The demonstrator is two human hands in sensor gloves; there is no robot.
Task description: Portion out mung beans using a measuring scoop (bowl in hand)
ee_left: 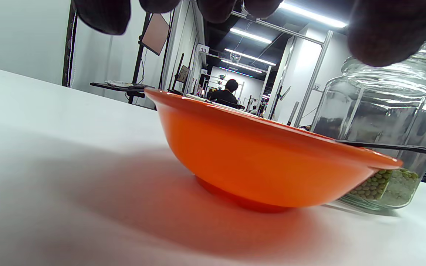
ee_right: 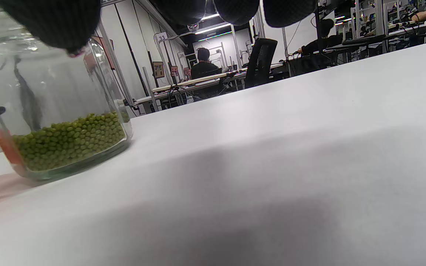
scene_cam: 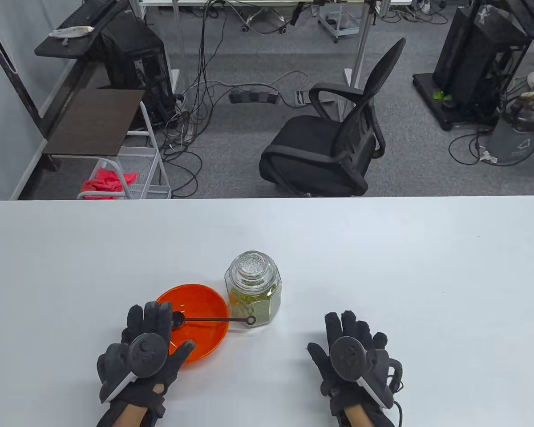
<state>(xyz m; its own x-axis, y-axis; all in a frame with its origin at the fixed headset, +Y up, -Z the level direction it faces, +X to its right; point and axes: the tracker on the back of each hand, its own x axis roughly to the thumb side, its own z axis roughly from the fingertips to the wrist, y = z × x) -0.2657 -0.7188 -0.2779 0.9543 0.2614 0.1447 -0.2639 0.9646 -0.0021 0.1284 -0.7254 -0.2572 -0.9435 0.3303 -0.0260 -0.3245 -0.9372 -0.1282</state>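
Both hands spread and holding nothing, left hand [scene_cam: 144, 351] over the light, rigid orange bowl [scene_cam: 204, 311], best gripped by its rim; right hand [scene_cam: 351, 351] rests apart from the heavy, breakable glass jar [scene_cam: 253, 289]

This is an office-like lab or data-collection workspace. Beyond the white table [scene_cam: 382, 249] lies grey carpet strewn with loose cables [scene_cam: 196, 111] and a power strip [scene_cam: 253, 96]. A black mesh office chair [scene_cam: 333, 133] stands just behind the table, with black computer towers [scene_cam: 135, 58] on either side and a keyboard [scene_cam: 89, 11] on a dark shelf. A grey waste bin [scene_cam: 518, 133] holds crumpled paper. The wrist views show rows of desks under strip lights [ee_left: 250, 35], numbered bay signs [ee_left: 202, 49], and seated people [ee_right: 202, 64], apparently working at screens, though they are small and blurred.
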